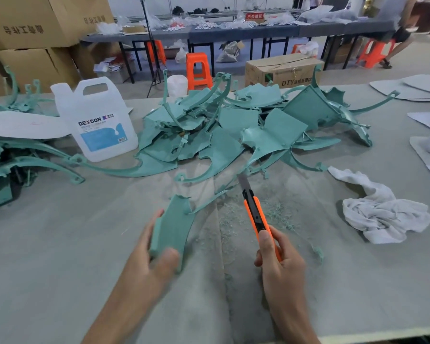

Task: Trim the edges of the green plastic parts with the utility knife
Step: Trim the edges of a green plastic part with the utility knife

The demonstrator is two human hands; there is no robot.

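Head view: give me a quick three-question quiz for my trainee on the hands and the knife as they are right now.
1. True or false: the utility knife has its blade extended.
2. What does the left hand hold? A) scissors B) a green plastic part C) a brush
3. Fill in: the knife is gripped by the ___ hand.
Key: 1 true; 2 B; 3 right hand.

Your grey worktop (60, 256) is carrying heaped green plastic parts (209, 135), a white jug (97, 125), a crumpled rag (382, 214) and shavings (276, 212).
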